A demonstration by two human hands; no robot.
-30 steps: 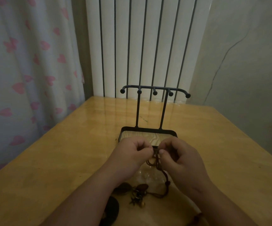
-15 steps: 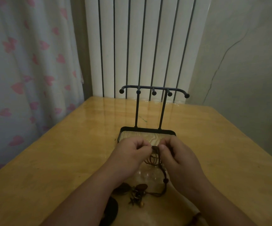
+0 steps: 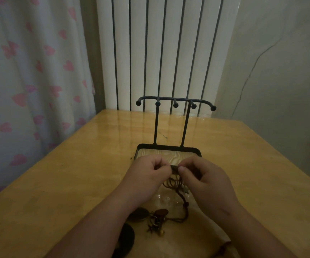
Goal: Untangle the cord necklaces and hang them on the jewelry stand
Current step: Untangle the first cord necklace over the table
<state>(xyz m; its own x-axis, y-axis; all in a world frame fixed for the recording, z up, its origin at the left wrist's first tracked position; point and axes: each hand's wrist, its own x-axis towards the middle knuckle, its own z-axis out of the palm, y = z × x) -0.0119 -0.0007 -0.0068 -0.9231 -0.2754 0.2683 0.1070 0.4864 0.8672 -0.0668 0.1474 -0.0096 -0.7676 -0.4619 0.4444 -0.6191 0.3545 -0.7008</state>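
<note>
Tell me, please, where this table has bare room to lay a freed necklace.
The table is bare left of the jewelry stand toward the curtain, and right of it toward the wall. Crowded in front of the stand: the left hand and right hand pinch the cord necklaces, pendants lying below them.

Two forearms show at the lower edge of the frame, both bare from wrist to frame edge: the left forearm (image 3: 104,226) at lower centre, the right forearm (image 3: 252,229) at lower right. The left grip (image 3: 148,175) and right grip (image 3: 204,181) are bare too. A short, rounded thumbnail shows on the right one.
</note>
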